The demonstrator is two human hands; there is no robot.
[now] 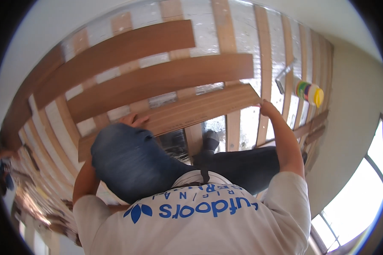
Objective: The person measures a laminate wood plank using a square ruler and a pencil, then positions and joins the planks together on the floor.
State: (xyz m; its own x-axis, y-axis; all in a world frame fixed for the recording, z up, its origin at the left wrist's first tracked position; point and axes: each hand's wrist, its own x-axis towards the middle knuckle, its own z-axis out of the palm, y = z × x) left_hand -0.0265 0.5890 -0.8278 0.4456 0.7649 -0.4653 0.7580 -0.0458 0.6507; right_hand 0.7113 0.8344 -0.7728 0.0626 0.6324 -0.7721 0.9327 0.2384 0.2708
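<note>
A long wooden floorboard [200, 106], its grooved face upward, lies at a slant across the joists before my knees. My right hand [266, 108] is closed on the right end of this floorboard, at its corner. Beside my raised left knee, my left hand [135, 120] has its fingers over the same floorboard; the knee hides the rest of that hand. Just beyond lie two smooth brown floorboards, a nearer one [166, 83] and a farther one [119, 57], roughly parallel to the held one.
Pale wooden joists [264, 46] run over silvery sheeting [240, 25]. At right lie a white bottle with a yellow cap [310, 92] and a grey L-shaped tool [281, 80]. Short board pieces [312, 127] sit near the right wall [353, 97]. Part of another person [3, 170] shows far left.
</note>
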